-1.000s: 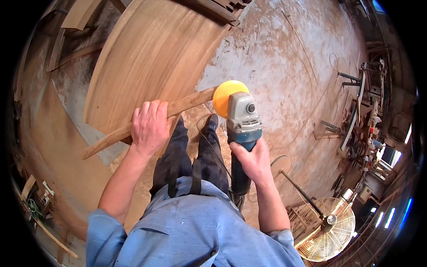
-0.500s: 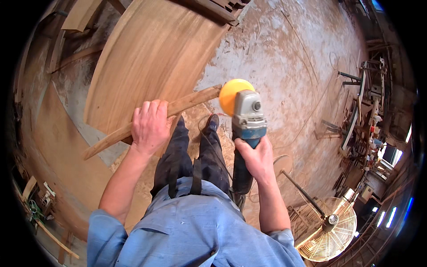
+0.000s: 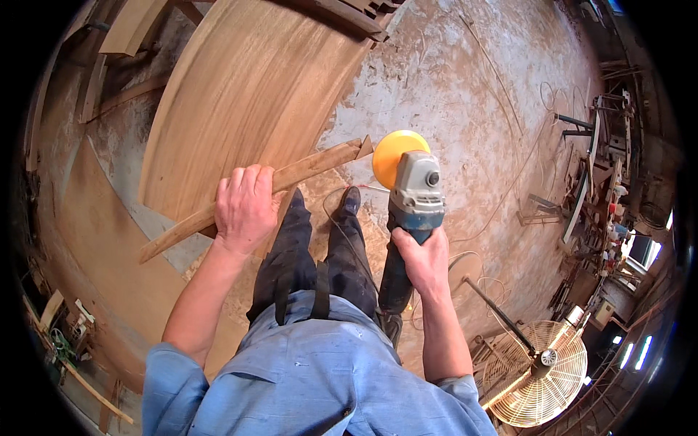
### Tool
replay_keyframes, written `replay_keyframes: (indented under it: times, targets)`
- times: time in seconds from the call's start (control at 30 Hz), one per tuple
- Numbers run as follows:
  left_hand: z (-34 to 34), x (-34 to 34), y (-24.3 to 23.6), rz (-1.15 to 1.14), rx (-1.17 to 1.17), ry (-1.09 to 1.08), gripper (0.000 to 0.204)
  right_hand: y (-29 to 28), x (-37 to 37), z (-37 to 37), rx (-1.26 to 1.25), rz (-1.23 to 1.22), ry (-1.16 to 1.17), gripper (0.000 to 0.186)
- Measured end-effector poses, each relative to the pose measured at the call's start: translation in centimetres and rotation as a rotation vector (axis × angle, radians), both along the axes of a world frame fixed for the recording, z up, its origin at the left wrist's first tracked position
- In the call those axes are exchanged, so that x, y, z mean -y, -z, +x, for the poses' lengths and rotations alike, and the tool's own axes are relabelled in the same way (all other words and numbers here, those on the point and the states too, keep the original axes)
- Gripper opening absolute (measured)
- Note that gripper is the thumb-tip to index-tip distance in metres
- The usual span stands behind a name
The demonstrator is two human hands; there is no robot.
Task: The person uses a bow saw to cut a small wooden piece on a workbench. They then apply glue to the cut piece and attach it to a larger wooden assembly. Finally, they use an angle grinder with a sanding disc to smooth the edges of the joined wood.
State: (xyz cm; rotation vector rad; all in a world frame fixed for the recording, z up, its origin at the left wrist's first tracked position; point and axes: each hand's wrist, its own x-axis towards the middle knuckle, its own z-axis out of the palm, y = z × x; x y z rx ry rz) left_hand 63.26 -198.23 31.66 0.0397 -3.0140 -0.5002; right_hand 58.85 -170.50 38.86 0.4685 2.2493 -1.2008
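Note:
My left hand (image 3: pixel 244 207) is closed round a long, narrow wooden strip (image 3: pixel 309 167), which slants up to the right across the lower part of a curved wooden panel (image 3: pixel 247 94). My right hand (image 3: pixel 422 258) grips the body of a teal, black and grey angle power tool (image 3: pixel 416 191) with a yellow disc (image 3: pixel 398 145) on its head. A small gap separates the disc from the strip's upper right end, where a pointed bit of wood shows behind it. My legs and shoes show below the strip.
A standing fan (image 3: pixel 547 363) is at lower right, with cables on the dusty floor (image 3: pixel 465 109). Tools and materials (image 3: pixel 607 218) crowd the right wall. Wooden beams (image 3: pixel 127 40) lie upper left, a flat board (image 3: pixel 109 232) on the left, and offcuts (image 3: pixel 54 320) lower left.
The power tool and my right hand have moved to the right, so the yellow disc has left the strip's end. My left hand and the strip have barely shifted.

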Motion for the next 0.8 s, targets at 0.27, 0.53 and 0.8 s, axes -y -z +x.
replay_keyframes:
  times: [0.27,0.53,0.8]
  targets:
    - [-0.1,-0.1,-0.2,-0.026,-0.001,0.015,0.044,0.3,1.0,0.9,-0.09,0.027,-0.115,0.051]
    - [-0.1,-0.1,0.0,-0.046,-0.003,0.004,0.043,1.7,-0.8,1.0,-0.031,-0.043,-0.006,0.047]
    - [-0.2,-0.2,-0.3,-0.025,-0.007,0.014,0.04,3.1,0.0,1.1,-0.099,-0.074,-0.056,0.052]
